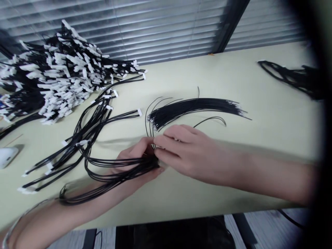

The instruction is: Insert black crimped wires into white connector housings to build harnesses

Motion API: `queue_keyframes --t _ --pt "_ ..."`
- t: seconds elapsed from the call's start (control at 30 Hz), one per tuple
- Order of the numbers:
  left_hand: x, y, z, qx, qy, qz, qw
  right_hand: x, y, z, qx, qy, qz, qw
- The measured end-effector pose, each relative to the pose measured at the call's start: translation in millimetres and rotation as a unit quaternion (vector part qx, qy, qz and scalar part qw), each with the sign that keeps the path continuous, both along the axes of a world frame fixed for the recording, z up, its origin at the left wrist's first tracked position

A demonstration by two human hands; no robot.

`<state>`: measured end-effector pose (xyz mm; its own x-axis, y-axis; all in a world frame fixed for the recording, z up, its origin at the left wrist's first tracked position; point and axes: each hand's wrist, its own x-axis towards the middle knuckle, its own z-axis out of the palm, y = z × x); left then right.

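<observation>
My left hand [140,155] is closed around a bundle of black wires [116,173] whose looped lengths hang back over my left forearm. Close against it, my right hand [181,147] has its fingers pinched together where several thin black wires [150,128] rise from between the hands. The pinched wire ends are hidden by my fingers. Just beyond my hands lies a sheaf of loose black wires [194,109] with bare, silvery ends. One more thin wire [212,118] curls out above my right wrist.
Wire harnesses with white connectors [90,128] lie to the left on the pale table [233,193]. Behind them rises a large heap of similar harnesses [64,72]. A black cable bundle [293,77] rests at the far right. A white object [7,156] sits at the left edge. Blinds [166,27] stand behind.
</observation>
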<state>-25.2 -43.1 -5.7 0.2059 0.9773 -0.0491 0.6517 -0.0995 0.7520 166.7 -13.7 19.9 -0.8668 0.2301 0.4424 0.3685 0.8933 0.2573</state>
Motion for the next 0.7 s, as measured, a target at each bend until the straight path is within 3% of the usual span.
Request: queue_keyframes --t 0.13,0.27,0.47,0.7 --pt "-3 -2 9.5 0.006 0.014 -0.026 1.0 13 8 5.9 -0.153 -0.022 -0.008 0.988" --pt "-5 -1 11.1 0.013 0.023 -0.043 0.999 15 9 4.2 -0.314 0.02 -0.013 0.949" --pt "-4 -1 11.6 0.014 0.031 -0.041 0.999 8 2 6.9 -0.277 -0.022 -0.043 0.96" --pt "-1 -2 14.1 0.003 0.041 -0.024 0.999 10 0 12.2 -0.195 -0.071 -0.019 0.978"
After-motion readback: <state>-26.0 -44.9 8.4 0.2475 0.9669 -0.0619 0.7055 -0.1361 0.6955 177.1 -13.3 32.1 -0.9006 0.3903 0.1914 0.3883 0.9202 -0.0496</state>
